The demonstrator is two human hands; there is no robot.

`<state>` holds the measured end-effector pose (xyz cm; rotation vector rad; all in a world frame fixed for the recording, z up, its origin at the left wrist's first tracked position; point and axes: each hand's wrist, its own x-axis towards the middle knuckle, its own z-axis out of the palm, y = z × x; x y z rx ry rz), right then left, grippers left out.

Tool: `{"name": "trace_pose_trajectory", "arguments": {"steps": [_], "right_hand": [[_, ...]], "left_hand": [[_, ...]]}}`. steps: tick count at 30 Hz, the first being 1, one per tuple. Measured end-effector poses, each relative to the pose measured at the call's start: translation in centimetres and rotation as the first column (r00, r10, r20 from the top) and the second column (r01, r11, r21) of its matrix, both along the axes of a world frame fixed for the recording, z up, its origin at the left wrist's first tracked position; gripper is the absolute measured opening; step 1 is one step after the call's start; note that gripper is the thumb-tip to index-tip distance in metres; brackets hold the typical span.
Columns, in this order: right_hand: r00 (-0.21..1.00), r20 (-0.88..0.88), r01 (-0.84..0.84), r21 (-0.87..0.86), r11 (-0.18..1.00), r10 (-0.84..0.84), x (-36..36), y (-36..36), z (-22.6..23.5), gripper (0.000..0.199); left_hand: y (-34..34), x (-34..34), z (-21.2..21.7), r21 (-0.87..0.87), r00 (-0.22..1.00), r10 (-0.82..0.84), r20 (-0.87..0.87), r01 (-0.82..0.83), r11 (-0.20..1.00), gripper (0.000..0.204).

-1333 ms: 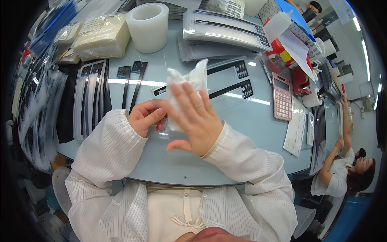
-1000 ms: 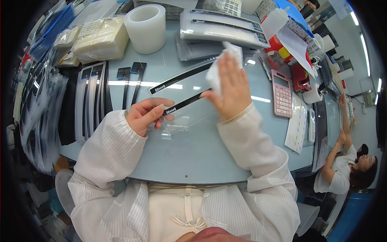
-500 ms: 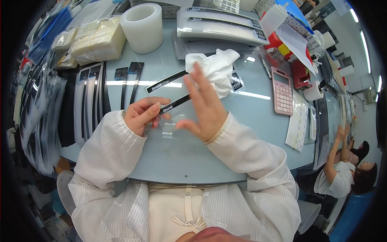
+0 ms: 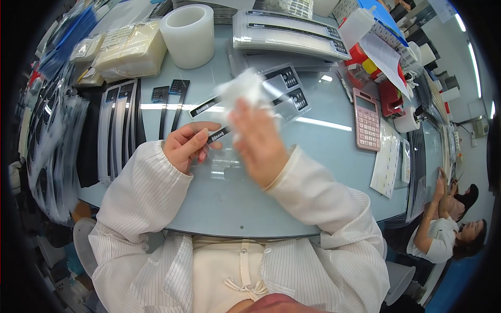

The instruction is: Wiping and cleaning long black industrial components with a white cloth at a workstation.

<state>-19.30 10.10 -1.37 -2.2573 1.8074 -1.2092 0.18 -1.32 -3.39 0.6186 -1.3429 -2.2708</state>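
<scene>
wiping step: left hand (image 4: 183, 147) pinches a clear panel with black strips (image 4: 245, 117) above the worktop (image 4: 323, 151); blurred right hand (image 4: 259, 142) grips a white cloth (image 4: 242, 88); next pass likely needs steady support.

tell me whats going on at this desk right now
A person in a white striped coat sits at a pale blue table. The left hand pinches one end of a clear panel with black strips, raised above the table. The right hand, blurred with motion, wipes a white cloth over it. More panels lie stacked to the left, a pink calculator to the right.
</scene>
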Motion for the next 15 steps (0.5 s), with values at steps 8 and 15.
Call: {"name": "trace_pose_trajectory", "arguments": {"steps": [8,15], "right_hand": [[0.939,-0.327,-0.152,-0.119,0.981,0.105,-1.1,-0.2,1.7,0.038],[0.523,0.8,0.598,-0.099,0.795,-0.294,-12.9,-0.9,0.7,0.029]], "left_hand": [[-0.1,-0.1,-0.3,0.141,0.988,0.15,-0.042,-0.143,0.98,0.026],[0.1,-0.3,0.8,0.122,0.991,0.063,-0.117,-0.048,0.991,0.024]]}}
